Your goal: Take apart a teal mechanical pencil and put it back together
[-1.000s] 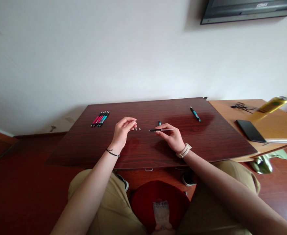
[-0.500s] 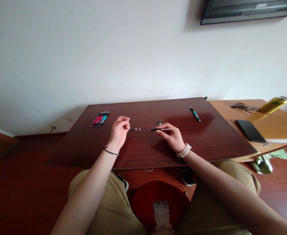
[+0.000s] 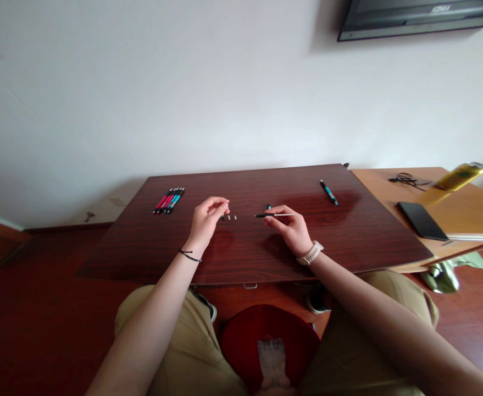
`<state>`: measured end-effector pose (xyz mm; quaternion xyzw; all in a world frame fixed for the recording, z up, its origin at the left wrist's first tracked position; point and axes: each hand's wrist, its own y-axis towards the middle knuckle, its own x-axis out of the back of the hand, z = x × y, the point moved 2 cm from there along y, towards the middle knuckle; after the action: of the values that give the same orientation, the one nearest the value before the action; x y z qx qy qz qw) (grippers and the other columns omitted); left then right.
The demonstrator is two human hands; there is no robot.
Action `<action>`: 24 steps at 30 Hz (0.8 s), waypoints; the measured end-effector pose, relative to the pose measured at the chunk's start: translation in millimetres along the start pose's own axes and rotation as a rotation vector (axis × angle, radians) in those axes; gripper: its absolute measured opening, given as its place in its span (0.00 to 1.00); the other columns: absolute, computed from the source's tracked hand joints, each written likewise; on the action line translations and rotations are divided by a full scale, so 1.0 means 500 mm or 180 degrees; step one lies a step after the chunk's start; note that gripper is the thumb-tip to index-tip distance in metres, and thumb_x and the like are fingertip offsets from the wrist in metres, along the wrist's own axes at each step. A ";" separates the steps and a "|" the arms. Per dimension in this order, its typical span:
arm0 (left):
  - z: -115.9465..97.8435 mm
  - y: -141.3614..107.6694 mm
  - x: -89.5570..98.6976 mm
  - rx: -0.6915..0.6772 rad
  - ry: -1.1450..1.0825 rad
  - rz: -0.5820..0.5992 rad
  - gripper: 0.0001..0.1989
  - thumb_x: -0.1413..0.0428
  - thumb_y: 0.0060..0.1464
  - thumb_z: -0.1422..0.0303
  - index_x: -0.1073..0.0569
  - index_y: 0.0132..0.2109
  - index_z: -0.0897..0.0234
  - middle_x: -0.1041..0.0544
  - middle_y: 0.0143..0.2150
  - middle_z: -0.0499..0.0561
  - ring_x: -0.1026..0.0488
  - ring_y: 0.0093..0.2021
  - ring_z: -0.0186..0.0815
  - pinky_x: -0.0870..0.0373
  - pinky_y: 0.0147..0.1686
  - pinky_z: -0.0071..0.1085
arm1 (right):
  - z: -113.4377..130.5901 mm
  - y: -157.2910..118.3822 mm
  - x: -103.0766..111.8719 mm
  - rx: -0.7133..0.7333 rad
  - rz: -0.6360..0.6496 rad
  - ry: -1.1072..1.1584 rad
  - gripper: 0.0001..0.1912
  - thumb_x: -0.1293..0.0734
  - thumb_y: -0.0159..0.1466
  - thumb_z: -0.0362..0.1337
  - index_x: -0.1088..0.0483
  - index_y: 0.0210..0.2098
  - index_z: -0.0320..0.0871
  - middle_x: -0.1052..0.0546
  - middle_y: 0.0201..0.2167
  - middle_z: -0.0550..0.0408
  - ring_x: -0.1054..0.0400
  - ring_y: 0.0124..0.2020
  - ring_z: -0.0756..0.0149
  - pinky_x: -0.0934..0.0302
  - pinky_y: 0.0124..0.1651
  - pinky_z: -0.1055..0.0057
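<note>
My right hand (image 3: 294,226) pinches a pen's front part (image 3: 262,215), a dark grip section with its tip pointing left and a pale thin refill sticking out at the back. Just behind those fingers lies a short blue-and-black pen piece (image 3: 268,207), partly covered. My left hand (image 3: 209,220) hovers over the table with thumb and fingertips pressed together; anything between them is too small to make out. Beside its fingertips lie tiny pen parts, among them a white one (image 3: 235,218) and another pale one (image 3: 229,218); a dark one is partly hidden by the hand.
Several pink and blue pens (image 3: 169,201) lie in a row on the left of the dark wooden table (image 3: 241,258). A blue-and-black pen (image 3: 329,192) rests at the right. On the lighter side table are a black phone (image 3: 421,221), a cable (image 3: 406,179) and a yellow package (image 3: 460,177).
My left hand has moved right, closer to the small parts and partly over the dark one. The right hand has shifted very slightly right and away from me with the pen part.
</note>
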<state>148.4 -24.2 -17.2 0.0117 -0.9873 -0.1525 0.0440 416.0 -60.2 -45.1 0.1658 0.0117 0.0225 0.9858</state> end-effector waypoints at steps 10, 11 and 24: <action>-0.004 -0.009 -0.023 -0.0665 0.1106 0.0446 0.09 0.40 0.67 0.61 0.19 0.46 0.60 0.17 0.47 0.54 0.22 0.43 0.40 0.29 0.44 0.33 | -0.006 0.002 0.003 -0.0082 -0.0092 0.0066 0.20 0.20 0.61 0.52 0.20 0.44 0.45 0.16 0.41 0.51 0.20 0.38 0.61 0.25 0.43 0.65; -0.004 -0.009 -0.026 -0.0730 0.1181 0.0499 0.08 0.40 0.67 0.63 0.19 0.46 0.60 0.18 0.47 0.54 0.22 0.44 0.40 0.30 0.45 0.33 | -0.006 0.002 0.003 -0.0091 -0.0096 0.0084 0.20 0.20 0.61 0.52 0.20 0.44 0.45 0.16 0.41 0.51 0.20 0.38 0.61 0.25 0.43 0.65; 0.030 0.005 -0.057 -0.1514 0.2665 0.0878 0.02 0.38 0.66 0.71 0.22 0.44 0.59 0.18 0.43 0.51 0.24 0.46 0.42 0.29 0.51 0.39 | -0.004 0.001 0.000 -0.0125 -0.0082 0.0133 0.20 0.20 0.61 0.52 0.20 0.43 0.45 0.16 0.41 0.51 0.21 0.38 0.61 0.26 0.43 0.65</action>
<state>175.3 -16.2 -33.1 -0.0691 -0.8151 -0.3484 0.4576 416.1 -58.8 -46.7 0.1459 0.0340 0.0135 0.9886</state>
